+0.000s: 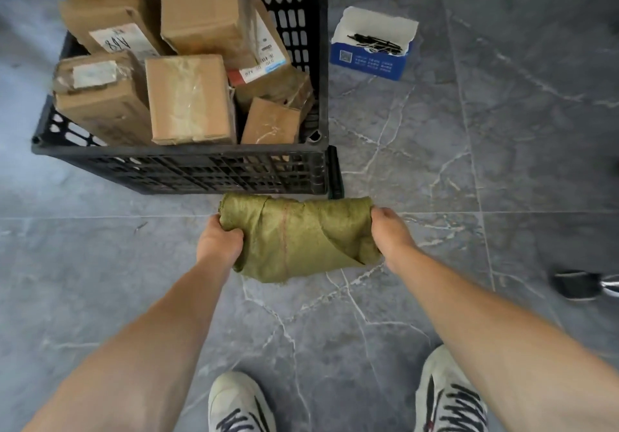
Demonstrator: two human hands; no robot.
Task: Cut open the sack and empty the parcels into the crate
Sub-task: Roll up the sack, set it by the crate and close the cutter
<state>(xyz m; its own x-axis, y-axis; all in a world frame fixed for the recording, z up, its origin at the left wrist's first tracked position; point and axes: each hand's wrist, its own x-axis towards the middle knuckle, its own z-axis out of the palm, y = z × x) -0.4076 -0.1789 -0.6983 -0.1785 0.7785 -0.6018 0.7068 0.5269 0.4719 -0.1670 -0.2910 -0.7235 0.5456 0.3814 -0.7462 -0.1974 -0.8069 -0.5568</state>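
Green sack (298, 237) is rolled up small, with the left hand (219, 239) and right hand (390, 230) squeezing its ends tight, because the boxes (187, 97) fill the crate (201, 170).

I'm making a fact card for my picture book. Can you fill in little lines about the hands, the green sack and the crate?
left hand: holds the left end of the sack
right hand: holds the right end
green sack: rolled into a bundle, looks empty
black crate: on the floor beyond the sack, piled with cardboard parcels
blue and white box: open, right of the crate, dark thin items inside
floor: grey tiles
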